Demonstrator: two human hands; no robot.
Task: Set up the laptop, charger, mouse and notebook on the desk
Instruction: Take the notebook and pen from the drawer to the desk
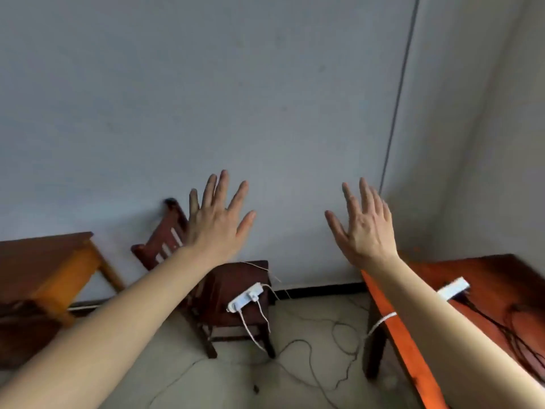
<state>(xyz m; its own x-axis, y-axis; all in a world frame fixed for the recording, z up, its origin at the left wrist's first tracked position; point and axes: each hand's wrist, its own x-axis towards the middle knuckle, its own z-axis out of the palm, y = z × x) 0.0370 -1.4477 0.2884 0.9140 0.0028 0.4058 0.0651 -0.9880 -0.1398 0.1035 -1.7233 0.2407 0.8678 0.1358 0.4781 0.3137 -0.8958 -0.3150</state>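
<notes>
Both hands are raised in the middle of the frame with fingers spread and palms empty, the left hand (216, 219) in front of a dark wooden chair (236, 293) and the right hand (365, 228) above the near corner of the reddish desk (483, 278) at lower right. A white power strip (244, 298) with plugs in it lies on the chair seat, its cables trailing to the floor (another white strip (455, 287) sits on the desk beside black cords). A second wooden table (50, 261) stands at the left edge; laptop, mouse and notebook are not in view.
</notes>
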